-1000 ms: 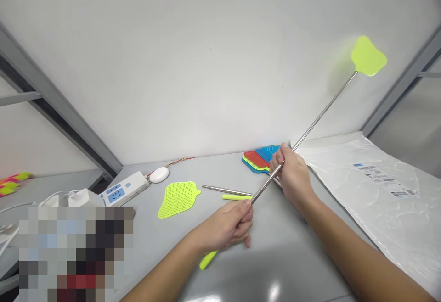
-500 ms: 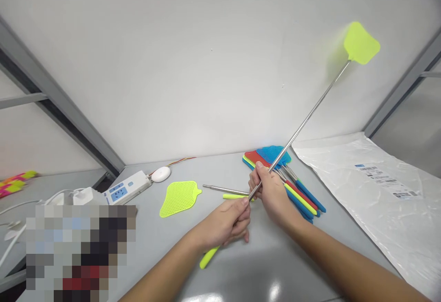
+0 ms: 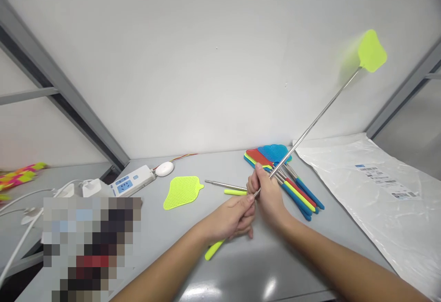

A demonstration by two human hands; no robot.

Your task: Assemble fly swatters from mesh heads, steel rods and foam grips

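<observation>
Both hands grip one long telescopic fly swatter point(image 3: 320, 114), whose yellow-green head is up at the right in front of the wall. My left hand point(image 3: 229, 221) is closed low on it, with the yellow-green handle end showing below the fist. Just above, my right hand point(image 3: 270, 194) wraps round the metal rod, close against the left. Behind the hands lies a detached metal rod point(image 3: 225, 185) beside a yellow-green handle piece point(image 3: 235, 192). A loose perforated yellow-green swatter head point(image 3: 182, 192) rests flat to the left of them.
A pile of blue, red and yellow-green fly swatters point(image 3: 299, 194) lies right of my hands. Farther right is a white plastic mailing bag point(image 3: 351, 187) with a label. At left stand a power strip point(image 3: 134, 180), a white round device point(image 3: 164, 169) and cables. A wall rises behind.
The swatter head has moved right and slightly down, and the rod leans a little lower. My hands have come closer together, both keeping their hold. The camera view has shifted slightly.
</observation>
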